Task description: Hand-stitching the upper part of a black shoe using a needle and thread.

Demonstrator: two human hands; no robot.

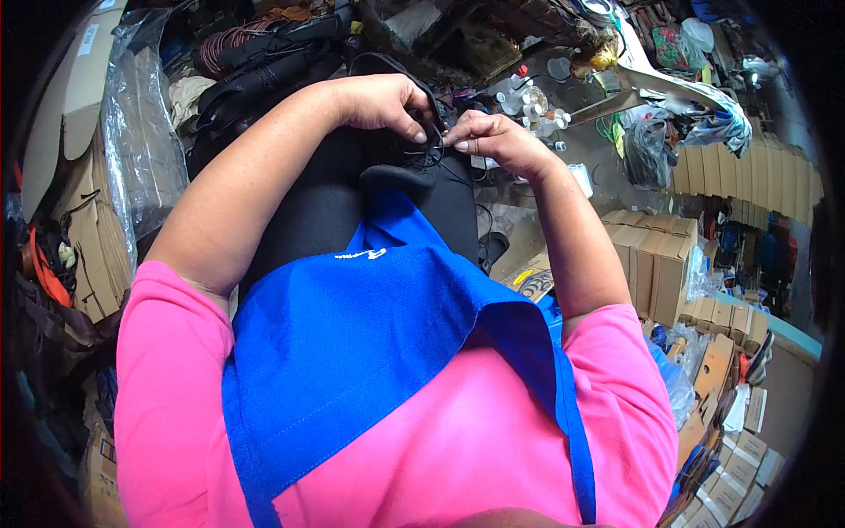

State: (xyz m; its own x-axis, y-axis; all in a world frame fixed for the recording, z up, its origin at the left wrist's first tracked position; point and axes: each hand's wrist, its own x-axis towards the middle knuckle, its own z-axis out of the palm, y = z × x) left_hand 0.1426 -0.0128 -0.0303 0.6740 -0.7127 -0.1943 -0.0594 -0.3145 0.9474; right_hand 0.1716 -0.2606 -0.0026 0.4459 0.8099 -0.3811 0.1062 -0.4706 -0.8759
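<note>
A black shoe [400,177] rests on my lap, its toe pointing back toward me and a thin black lace looping over its front. My left hand [387,104] is curled over the shoe's upper, the thumb against the lacing; some of its fingers are hidden. Just to the right, my right hand [495,141] pinches the thin lace with thumb and forefinger beside the shoe. A blue apron [370,290] covers my front, and its upper edge lies close to the toe.
More black shoes [255,88] are heaped at the far left, near clear plastic sheeting [145,141] and cardboard. Small bottles [535,107] stand beyond my right hand. Cardboard boxes [647,264] are stacked at right, with a grey plastic bag [649,150] farther back.
</note>
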